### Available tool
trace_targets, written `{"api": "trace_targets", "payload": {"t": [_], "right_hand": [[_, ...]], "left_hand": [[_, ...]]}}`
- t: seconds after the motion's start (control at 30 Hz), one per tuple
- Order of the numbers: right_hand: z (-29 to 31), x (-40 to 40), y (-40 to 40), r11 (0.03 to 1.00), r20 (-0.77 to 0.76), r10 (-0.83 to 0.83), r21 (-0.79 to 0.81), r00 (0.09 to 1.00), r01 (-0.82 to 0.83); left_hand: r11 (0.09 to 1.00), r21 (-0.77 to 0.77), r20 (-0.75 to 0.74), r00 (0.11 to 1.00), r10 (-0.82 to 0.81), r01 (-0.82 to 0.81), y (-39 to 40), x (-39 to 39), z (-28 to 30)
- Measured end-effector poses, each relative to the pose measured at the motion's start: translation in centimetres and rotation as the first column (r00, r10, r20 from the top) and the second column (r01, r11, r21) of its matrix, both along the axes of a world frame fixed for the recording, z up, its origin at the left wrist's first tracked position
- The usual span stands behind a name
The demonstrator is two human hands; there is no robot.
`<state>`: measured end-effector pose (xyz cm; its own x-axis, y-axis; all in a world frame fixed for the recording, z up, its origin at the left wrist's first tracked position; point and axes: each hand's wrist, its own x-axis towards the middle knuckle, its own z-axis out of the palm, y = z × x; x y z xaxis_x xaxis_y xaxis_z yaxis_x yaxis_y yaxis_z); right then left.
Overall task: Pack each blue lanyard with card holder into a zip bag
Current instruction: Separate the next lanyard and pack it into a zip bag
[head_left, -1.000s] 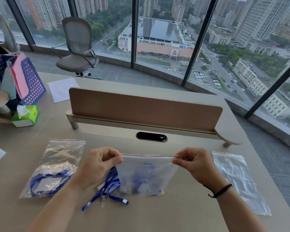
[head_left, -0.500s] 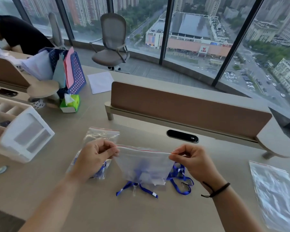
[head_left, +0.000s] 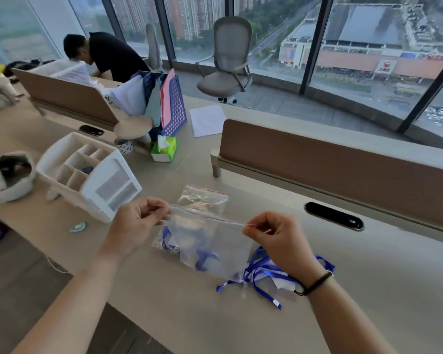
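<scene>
windows [head_left: 279, 34] floor-to-ceiling, city view | beige desk [head_left: 368, 290] w/ brown divider [head_left: 343, 159] | grey chair [head_left: 228, 65] | dusk light

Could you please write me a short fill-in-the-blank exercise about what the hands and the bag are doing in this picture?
1. The left hand and right hand each pinch one end of the bag's ____ edge.
2. The strip along the bag's zip is ____ in colour.
3. The loose lanyard lying on the desk is ____ in colour.
4. A dark band sits on the ____ wrist.

Missing words: top; red; blue; right
</scene>
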<state>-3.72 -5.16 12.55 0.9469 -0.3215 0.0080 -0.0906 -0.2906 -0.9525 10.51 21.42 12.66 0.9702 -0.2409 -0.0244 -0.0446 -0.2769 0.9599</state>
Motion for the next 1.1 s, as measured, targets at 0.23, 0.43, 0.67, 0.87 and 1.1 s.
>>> {"api": "trace_targets", "payload": {"t": [0.23,0.43,0.67,0.87,1.1], "right_hand": [[-2.0,5.4,4.0,0.998,-0.053,0.007,-0.055,0.999,-0.010],[-3.9,10.9,5.6,0.993,-0.136,-0.056,-0.111,0.989,0.041],[-6.6,18.0,5.6,0.975,-0.210,-0.165,-0.184,0.964,0.126],[-10.0,24.0,4.2,0.945,-0.260,-0.319,-0.159,0.912,0.285],[-15.1,28.7,2.6,0.907,-0.309,-0.421,-0.152,0.853,0.393]], "left_hand": [[0.998,-0.014,-0.037,0.998,0.056,-0.056,3.2,5.9,-2.8],[1.000,0.009,-0.062,0.998,0.009,-0.009,4.3,12.1,-4.4],[0.997,0.015,-0.112,0.991,-0.077,0.079,3.4,19.9,-7.8],[0.998,0.030,-0.144,0.988,-0.056,0.061,0.0,25.2,-13.0],[0.909,0.381,-0.044,0.986,-0.163,0.167,-1.4,23.9,-18.2]]}}
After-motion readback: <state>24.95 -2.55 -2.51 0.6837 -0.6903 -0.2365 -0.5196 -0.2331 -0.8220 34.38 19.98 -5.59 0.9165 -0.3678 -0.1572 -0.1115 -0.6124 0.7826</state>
